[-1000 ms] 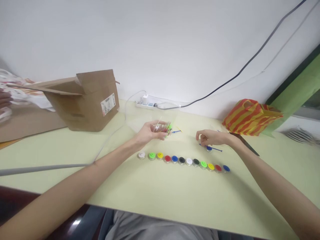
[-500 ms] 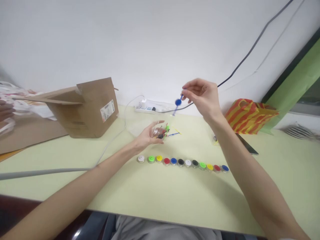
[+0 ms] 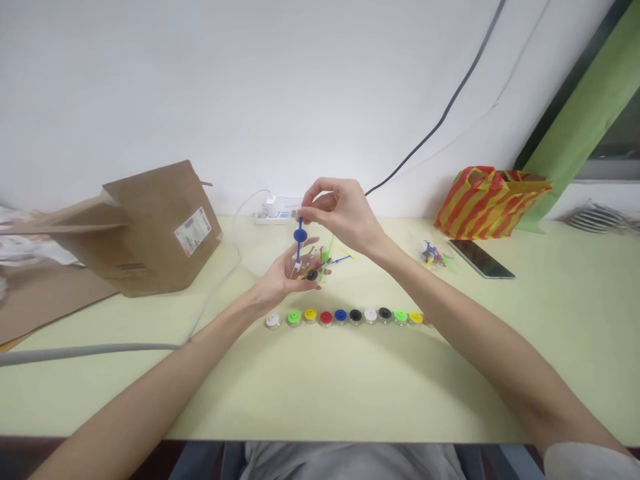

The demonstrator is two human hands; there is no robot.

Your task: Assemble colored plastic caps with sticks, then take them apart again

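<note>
My right hand (image 3: pixel 340 210) pinches the top of a blue plastic stick with a round disc (image 3: pixel 300 235) partway along it. The stick hangs upright, its lower end over my left hand (image 3: pixel 283 277). That hand is curled around what looks like a clear plastic bag (image 3: pixel 257 261) of small coloured pieces, among them a black disc (image 3: pixel 312 275) and a green stick. A blue stick (image 3: pixel 342 260) and a yellow one lie just beyond the fingers. In front of my hands runs a row of small clear pots with coloured lids (image 3: pixel 341 315); my right forearm covers its right end.
An open cardboard box (image 3: pixel 150 233) stands at the left. Behind my hands is a power strip (image 3: pixel 263 218) against the wall. To the right are a small bag of coloured pieces (image 3: pixel 436 256), a phone or tablet (image 3: pixel 481 259) and a striped bag (image 3: pixel 480 207). A grey cable (image 3: pixel 90 351) crosses the left side.
My right hand has moved left and down, bringing the blue stick from the right to over my left hand. The left hand still holds the clear bag.
</note>
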